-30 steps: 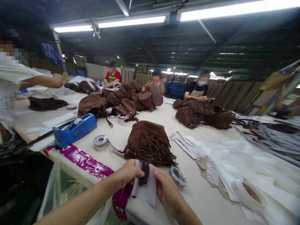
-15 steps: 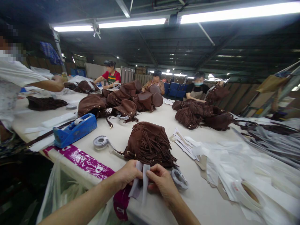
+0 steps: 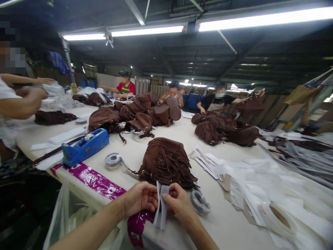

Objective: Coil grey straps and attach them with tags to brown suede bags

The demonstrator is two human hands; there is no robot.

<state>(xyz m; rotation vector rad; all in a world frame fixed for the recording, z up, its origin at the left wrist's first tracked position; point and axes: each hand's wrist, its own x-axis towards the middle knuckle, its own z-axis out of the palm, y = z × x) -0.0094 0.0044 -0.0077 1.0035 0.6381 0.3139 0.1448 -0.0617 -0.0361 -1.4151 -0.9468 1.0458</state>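
1. Paper (image 3: 163, 213), flat a second ago, is now folded lengthwise above the table's (image 3: 179, 130) near edge; the dark piece (image 3: 160, 203) on it is almost covered, so the wrapping seems partly done.
2. Its right side is pinched by the right hand (image 3: 179, 203), thumb against fingers.
3. The left hand (image 3: 140, 199) is loosened, fingers half curled at the left side; whether paper is gripped cannot be told.
4. Just beyond, a fringed bag (image 3: 165, 161) is left lying.

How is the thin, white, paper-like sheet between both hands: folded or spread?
Partly folded: the sheet has both sides turned up, the right hand pinching one.
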